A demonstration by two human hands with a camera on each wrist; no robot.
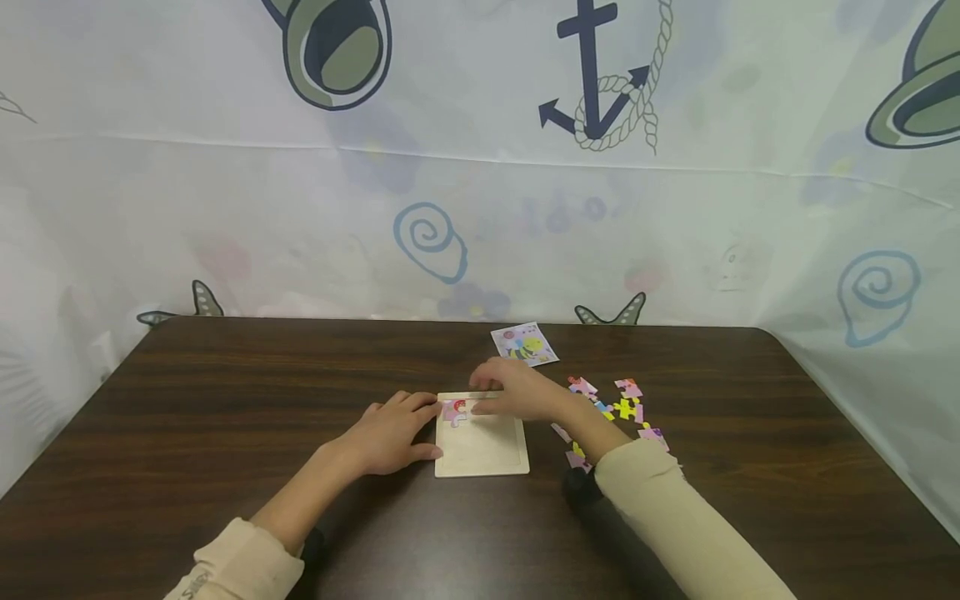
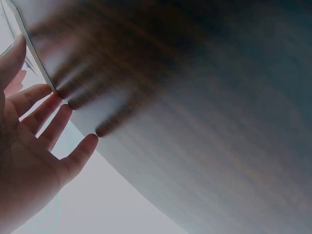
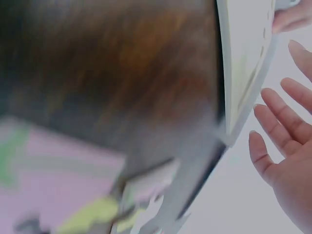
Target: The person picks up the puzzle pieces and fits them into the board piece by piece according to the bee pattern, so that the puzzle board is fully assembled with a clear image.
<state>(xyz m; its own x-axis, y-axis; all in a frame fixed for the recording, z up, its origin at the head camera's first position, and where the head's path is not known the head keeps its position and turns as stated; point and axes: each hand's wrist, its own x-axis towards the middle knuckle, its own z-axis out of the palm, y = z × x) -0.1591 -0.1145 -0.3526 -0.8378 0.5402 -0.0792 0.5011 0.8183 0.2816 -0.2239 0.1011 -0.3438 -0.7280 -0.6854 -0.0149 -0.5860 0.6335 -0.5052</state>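
Observation:
A shallow pale wooden puzzle tray (image 1: 483,450) lies on the table. Pink jigsaw pieces (image 1: 453,412) with a bit of red sit in its upper left corner. My left hand (image 1: 392,433) rests at the tray's left side, its fingertips along the frame; in the left wrist view the fingers (image 2: 53,124) are spread and fairly straight. Over the tray's upper right part hovers my right hand (image 1: 519,390), thumb and forefinger apart beside those pieces. In the right wrist view its fingers (image 3: 285,114) are loosely bent, with no piece showing among them.
Several loose jigsaw pieces (image 1: 624,408), pink, yellow and blue, lie right of the tray, partly under my right forearm. A square picture card (image 1: 525,343) with a yellow bee lies behind the tray. The dark wooden table (image 1: 225,417) ends at a patterned cloth (image 1: 480,167).

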